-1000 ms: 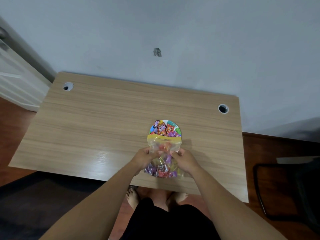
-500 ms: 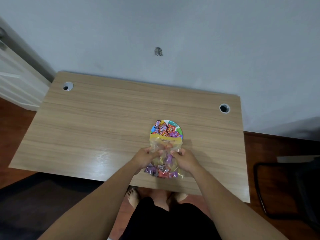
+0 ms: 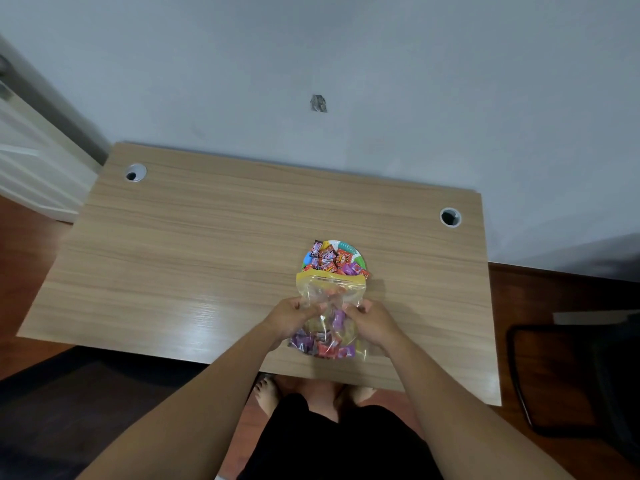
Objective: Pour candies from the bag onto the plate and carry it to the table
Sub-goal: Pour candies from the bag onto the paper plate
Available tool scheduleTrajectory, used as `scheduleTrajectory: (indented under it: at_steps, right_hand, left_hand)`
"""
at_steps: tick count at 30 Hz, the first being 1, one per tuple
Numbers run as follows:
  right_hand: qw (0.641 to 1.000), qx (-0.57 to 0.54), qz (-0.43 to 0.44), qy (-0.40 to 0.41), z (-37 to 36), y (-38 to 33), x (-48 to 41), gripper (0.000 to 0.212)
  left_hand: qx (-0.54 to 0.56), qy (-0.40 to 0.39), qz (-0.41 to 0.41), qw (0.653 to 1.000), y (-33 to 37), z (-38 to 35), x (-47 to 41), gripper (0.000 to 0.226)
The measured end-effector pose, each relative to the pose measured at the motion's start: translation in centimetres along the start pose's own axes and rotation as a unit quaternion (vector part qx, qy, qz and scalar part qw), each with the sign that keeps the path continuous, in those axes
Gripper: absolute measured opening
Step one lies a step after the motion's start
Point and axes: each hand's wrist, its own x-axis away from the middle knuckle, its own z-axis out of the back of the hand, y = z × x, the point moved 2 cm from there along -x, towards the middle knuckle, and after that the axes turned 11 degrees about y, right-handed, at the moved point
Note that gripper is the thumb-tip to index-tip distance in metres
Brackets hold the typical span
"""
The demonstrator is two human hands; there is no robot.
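A clear candy bag (image 3: 329,299) with a yellow zip strip is held over the wooden desk (image 3: 207,258), its mouth pointing away from me. My left hand (image 3: 291,315) grips its left side and my right hand (image 3: 372,320) grips its right side, both around the middle. Wrapped candies, purple, red and yellow, sit in the bag's near end. Just beyond the mouth lies a small colourful plate (image 3: 356,253) piled with wrapped candies (image 3: 330,259). The bag's mouth overlaps the plate's near rim.
The desk stands against a pale wall and has two round cable holes (image 3: 135,173) (image 3: 450,217) at the back corners. A dark chair (image 3: 581,382) stands at the right on the wooden floor. My bare feet show under the desk's near edge.
Both hands and the bag have stayed almost in place; the bag's mouth has shifted slightly and the candies inside have settled toward the near end.
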Motion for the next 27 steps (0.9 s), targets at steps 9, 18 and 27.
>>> scheduleTrajectory:
  at_steps: [9, 18, 27]
  right_hand:
    - [0.999, -0.036, 0.002, 0.012, 0.3, -0.1, 0.5, 0.031]
    - [0.989, -0.142, 0.029, 0.022, 1.1, -3.3, 2.1, 0.021]
    - [0.987, -0.125, 0.095, -0.016, 0.3, -8.7, 4.0, 0.028]
  left_hand:
    - [0.005, -0.024, -0.027, 0.999, 1.2, 1.2, 2.3, 0.043]
    - [0.099, 0.033, -0.115, 0.988, 2.5, 5.6, 2.9, 0.028]
    - [0.120, 0.052, -0.143, 0.981, 5.3, 13.7, 5.8, 0.028]
